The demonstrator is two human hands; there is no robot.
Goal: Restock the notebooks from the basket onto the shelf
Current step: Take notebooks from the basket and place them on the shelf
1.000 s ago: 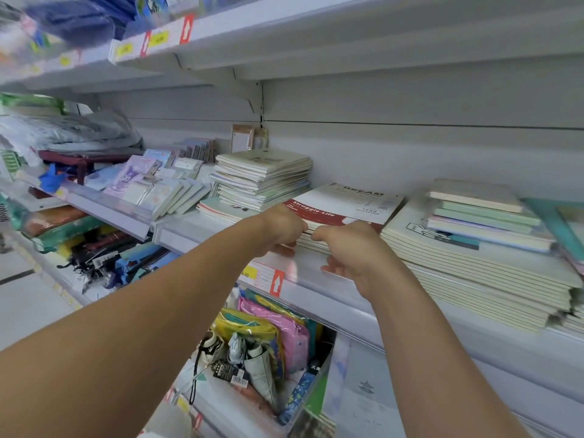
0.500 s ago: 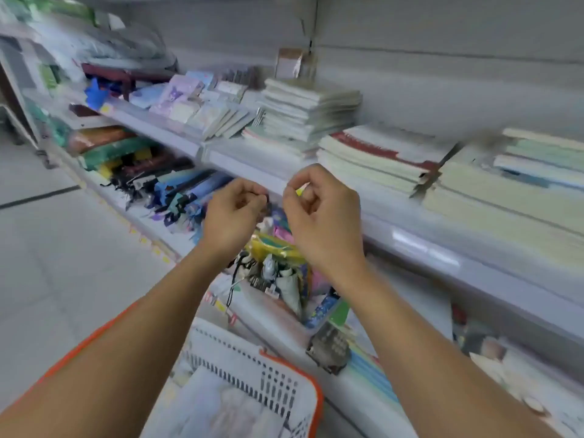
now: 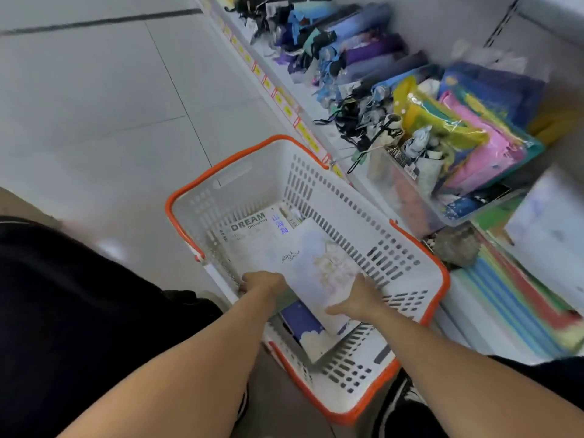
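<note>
A white basket with an orange rim point(image 3: 316, 159) stands on the floor by my feet. Inside lie several notebooks: a white one printed DREAM point(image 3: 249, 227), a dark blue one with a cloud point(image 3: 308, 330), and on top a pale notebook with a faint floral print point(image 3: 316, 260). My left hand point(image 3: 262, 282) holds the pale notebook's near left edge, fingers curled under it. At its near right edge is my right hand point(image 3: 357, 300), with the thumb lying on the cover. The notebook is tilted up off the others.
A low shelf point(image 3: 455, 305) runs along the right with folded umbrellas point(image 3: 354, 52), bright plastic pouches in a clear bin point(image 3: 467, 137) and coloured folders point(image 3: 518, 301). Yellow price tags point(image 3: 278, 96) line its edge. Grey floor tiles point(image 3: 94, 90) lie left. My dark-clothed leg point(image 3: 79, 311) is beside the basket.
My hands left the red-and-white notebook stack on the upper shelf, drew back and dropped into the basket. My view swung down from the shelf to the floor. Both hands now hold the pale notebook.
</note>
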